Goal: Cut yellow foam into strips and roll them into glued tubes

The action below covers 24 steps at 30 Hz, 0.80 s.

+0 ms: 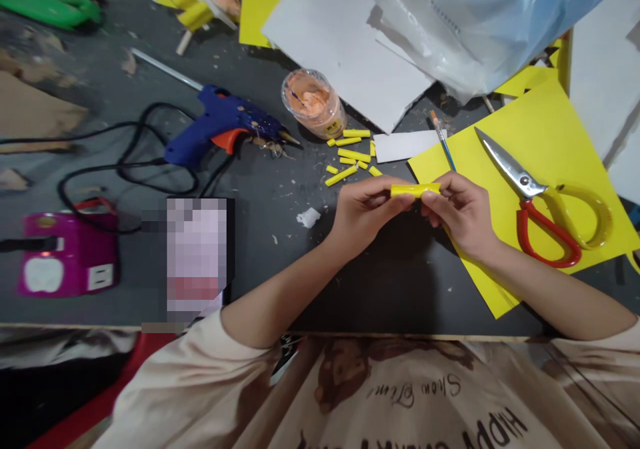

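Note:
Between my two hands I hold a small yellow paper roll (pixel 414 190), lying level above the dark table. My left hand (pixel 367 209) pinches its left end between thumb and fingers. At the other end, my right hand (pixel 463 209) grips it the same way, thumb in front. Just beyond my left hand lie several short, thin yellow rolls (pixel 354 155) in a loose group. Under my right hand and forearm spreads a yellow paper sheet (pixel 540 129). Scissors (pixel 525 182) with one red and one yellowish handle rest on that sheet, blades pointing away.
A blue glue gun (pixel 225 122) with its cord lies at left, near a purple power socket (pixel 70 256) and a blurred-out box shape (pixel 196 256). An open jar of orange paste (pixel 315 102), a paintbrush (pixel 443 141), white board (pixel 345 42) and a plastic bag (pixel 490 22) stand farther back.

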Motion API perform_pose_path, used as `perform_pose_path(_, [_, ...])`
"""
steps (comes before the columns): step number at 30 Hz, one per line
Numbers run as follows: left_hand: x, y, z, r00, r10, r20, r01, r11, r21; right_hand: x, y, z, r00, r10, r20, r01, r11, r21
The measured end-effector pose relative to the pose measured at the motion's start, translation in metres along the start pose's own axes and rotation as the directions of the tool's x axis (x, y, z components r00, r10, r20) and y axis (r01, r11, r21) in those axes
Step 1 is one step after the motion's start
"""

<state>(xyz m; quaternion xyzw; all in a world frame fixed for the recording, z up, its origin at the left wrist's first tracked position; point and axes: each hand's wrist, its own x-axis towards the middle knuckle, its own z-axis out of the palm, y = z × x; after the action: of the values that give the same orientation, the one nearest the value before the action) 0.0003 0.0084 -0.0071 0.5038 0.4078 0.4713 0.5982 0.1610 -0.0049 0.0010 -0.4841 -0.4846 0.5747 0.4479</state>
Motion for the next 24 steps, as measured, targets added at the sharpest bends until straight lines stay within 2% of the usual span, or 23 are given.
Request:
perform_pose_path(9, [-0.0005,-0.0031,0.0007,0.999,0.010,-0.037,-0.010,1.000,-0.021,0.0018,0.0016,0.0012,0.999,-0.036,0.015,0.036,0.999,-0.021])
perform_pose_path(16, [-0.0002,0.0008,0.0013,1.000,-0.023,-0.011,0.023,1.000,-0.002,-0.0012,0.0022,0.0001,0.996,-0.073,-0.049,0.065,0.988,-0.142])
perform_pose_path(24, [-0.0005,0.0018,0.0009,1.000,-0.019,0.001,0.019,0.999,0.037,0.0003,-0.0010,0.0006,0.998,-0.049,-0.026,0.048,0.998,-0.042])
